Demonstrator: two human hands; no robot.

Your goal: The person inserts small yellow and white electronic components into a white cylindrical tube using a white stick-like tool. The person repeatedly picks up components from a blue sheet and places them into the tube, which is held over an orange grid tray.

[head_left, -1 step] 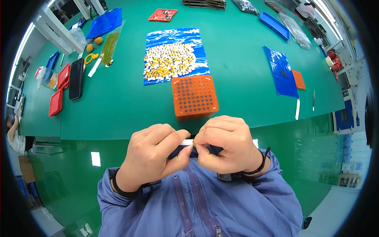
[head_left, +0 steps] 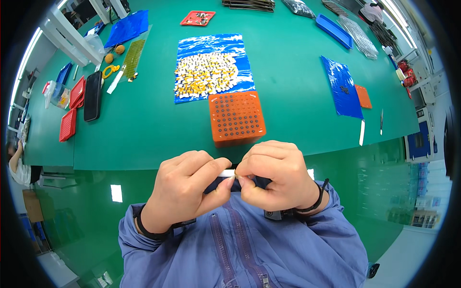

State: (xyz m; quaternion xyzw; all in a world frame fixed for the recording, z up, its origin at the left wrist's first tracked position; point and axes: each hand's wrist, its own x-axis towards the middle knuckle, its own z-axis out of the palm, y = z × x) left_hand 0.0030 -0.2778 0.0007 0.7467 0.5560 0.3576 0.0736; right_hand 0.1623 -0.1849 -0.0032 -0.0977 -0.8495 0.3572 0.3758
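Observation:
My left hand (head_left: 189, 185) pinches a small white strip (head_left: 227, 173) between thumb and forefinger, just off the table's near edge. At the strip's right end, the closed fingertips of my right hand (head_left: 273, 175) meet it; whatever tiny piece they grip there is hidden. Beyond my hands stands an orange block (head_left: 237, 115) with rows of holes, many filled with small dark round pieces. Behind it, a heap of small white and yellow pieces (head_left: 204, 74) lies on a blue sheet (head_left: 245, 72).
On the green table (head_left: 283, 96), a black phone (head_left: 92, 96), red trays (head_left: 68, 125) and yellow scissors (head_left: 110, 71) are at left. A blue sheet with dark bits (head_left: 342, 89), an orange plate (head_left: 363, 96) and tweezers (head_left: 382, 122) lie at right. A red tray (head_left: 197, 18) sits farther back.

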